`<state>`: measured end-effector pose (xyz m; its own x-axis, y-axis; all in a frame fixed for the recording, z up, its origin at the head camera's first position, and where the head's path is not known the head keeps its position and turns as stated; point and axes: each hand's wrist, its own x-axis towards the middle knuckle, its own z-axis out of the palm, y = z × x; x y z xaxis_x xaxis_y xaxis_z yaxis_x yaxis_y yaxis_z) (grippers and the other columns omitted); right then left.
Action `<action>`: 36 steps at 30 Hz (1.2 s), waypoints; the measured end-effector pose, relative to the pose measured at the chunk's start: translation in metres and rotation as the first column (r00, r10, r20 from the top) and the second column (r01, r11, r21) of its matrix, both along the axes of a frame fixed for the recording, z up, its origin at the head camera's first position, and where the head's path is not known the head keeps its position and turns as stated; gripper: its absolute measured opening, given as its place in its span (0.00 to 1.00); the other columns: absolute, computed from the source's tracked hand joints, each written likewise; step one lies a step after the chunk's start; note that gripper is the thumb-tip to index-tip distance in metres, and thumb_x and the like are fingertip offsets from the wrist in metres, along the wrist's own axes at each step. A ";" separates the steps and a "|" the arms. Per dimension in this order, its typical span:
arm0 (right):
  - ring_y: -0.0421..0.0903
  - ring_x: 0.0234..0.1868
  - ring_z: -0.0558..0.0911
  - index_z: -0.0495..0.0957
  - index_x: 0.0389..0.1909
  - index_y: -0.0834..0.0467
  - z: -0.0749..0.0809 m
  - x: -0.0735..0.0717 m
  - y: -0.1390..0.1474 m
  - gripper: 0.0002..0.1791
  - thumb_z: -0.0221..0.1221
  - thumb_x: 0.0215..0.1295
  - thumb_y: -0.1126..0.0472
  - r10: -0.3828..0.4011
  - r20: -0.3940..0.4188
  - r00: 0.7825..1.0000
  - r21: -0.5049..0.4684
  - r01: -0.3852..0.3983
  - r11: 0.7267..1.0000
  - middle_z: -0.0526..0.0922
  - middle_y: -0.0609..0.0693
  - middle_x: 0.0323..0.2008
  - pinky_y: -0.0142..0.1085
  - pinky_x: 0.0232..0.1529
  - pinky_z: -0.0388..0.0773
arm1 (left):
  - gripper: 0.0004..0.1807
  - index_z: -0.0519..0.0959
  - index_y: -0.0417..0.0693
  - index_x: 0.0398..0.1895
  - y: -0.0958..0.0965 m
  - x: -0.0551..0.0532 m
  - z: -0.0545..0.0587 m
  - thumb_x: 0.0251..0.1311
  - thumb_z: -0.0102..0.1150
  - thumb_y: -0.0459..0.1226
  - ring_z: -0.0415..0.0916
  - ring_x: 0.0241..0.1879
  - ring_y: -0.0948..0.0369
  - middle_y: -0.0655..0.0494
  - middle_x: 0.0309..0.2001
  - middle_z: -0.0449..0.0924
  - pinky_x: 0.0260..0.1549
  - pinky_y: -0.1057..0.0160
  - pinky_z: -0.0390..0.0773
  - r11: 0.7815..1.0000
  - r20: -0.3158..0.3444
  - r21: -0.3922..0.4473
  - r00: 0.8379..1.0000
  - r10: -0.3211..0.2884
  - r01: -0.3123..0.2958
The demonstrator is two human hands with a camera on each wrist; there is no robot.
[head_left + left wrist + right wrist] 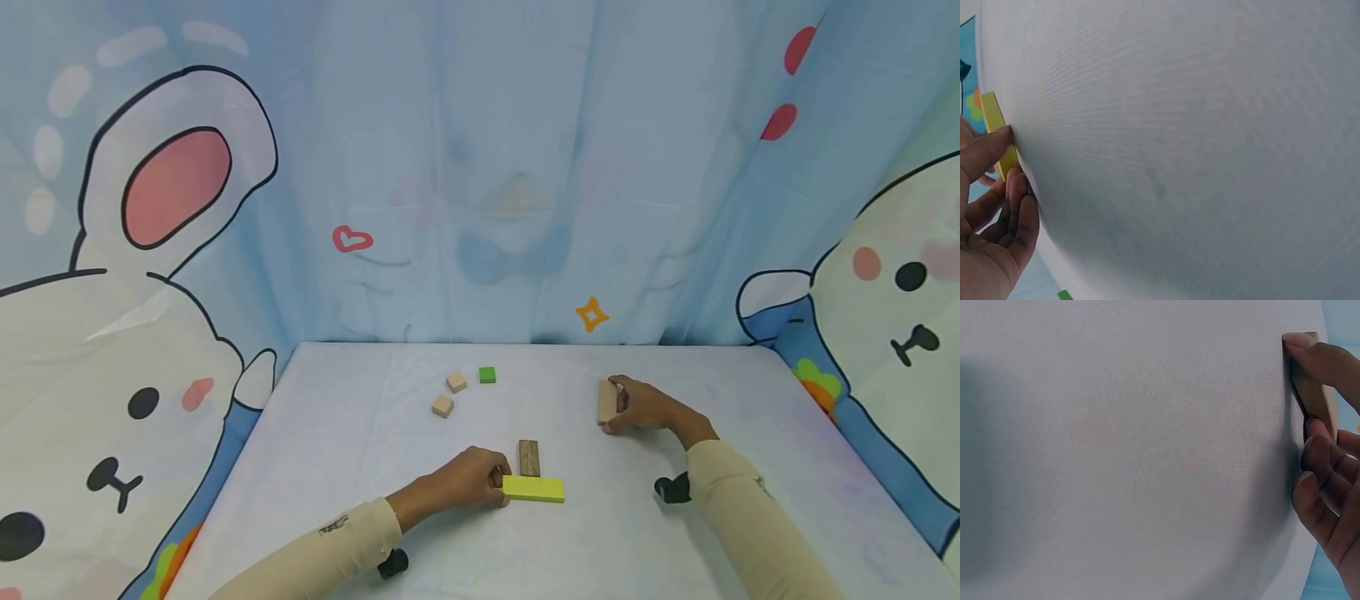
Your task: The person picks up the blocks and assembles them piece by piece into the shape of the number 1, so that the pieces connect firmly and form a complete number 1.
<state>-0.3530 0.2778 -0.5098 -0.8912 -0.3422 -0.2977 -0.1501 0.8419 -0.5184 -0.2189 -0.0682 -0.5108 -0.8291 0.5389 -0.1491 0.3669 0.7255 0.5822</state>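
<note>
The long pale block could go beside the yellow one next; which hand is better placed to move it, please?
Likely the right hand: it grips the long pale block, while the left hand is farther from it and occupied, holding the left end of the yellow block.

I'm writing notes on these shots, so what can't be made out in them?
Head view: whether the brown block ends at the yellow block or runs under it; the yellow block hides that.
Head view: the dark print on the left sleeve, too small to read.
Left wrist view: part of the green block, cut off by the bottom edge.
Right wrist view: part of the pale wooden block, covered by the right hand.
</note>
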 end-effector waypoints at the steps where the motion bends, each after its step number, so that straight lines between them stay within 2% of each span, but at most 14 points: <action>1: 0.49 0.41 0.73 0.54 0.72 0.70 0.000 0.001 0.000 0.59 0.77 0.48 0.48 0.001 -0.004 1.000 -0.004 -0.001 1.000 0.74 0.53 0.39 0.40 0.42 0.70 | 0.16 0.83 0.46 0.45 0.000 0.000 0.000 0.53 0.75 0.35 0.70 0.29 0.72 0.66 0.29 0.76 0.32 0.74 0.73 1.000 0.002 0.001 1.000 0.001 -0.001; 22: 0.47 0.41 0.73 0.55 0.72 0.70 -0.004 0.007 -0.005 0.60 0.77 0.47 0.45 0.025 -0.063 0.998 -0.039 -0.027 0.999 0.75 0.51 0.40 0.40 0.43 0.70 | 0.15 0.83 0.45 0.44 0.000 0.003 0.003 0.53 0.75 0.34 0.70 0.29 0.72 0.65 0.29 0.76 0.32 0.74 0.73 1.000 0.009 0.013 1.000 0.005 -0.005; 36: 0.46 0.40 0.73 0.55 0.73 0.67 0.005 0.014 -0.025 0.58 0.77 0.48 0.47 0.042 -0.074 0.996 -0.057 -0.046 0.997 0.75 0.51 0.42 0.38 0.38 0.71 | 0.15 0.83 0.44 0.43 0.000 0.003 0.003 0.53 0.75 0.34 0.69 0.28 0.73 0.66 0.28 0.75 0.31 0.75 0.73 1.000 0.011 0.027 1.000 0.001 -0.001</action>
<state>-0.3393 0.2530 -0.5044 -0.8936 -0.3964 -0.2106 -0.2255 0.8021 -0.5530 -0.2161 -0.0683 -0.5074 -0.8279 0.5423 -0.1434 0.3599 0.7096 0.6057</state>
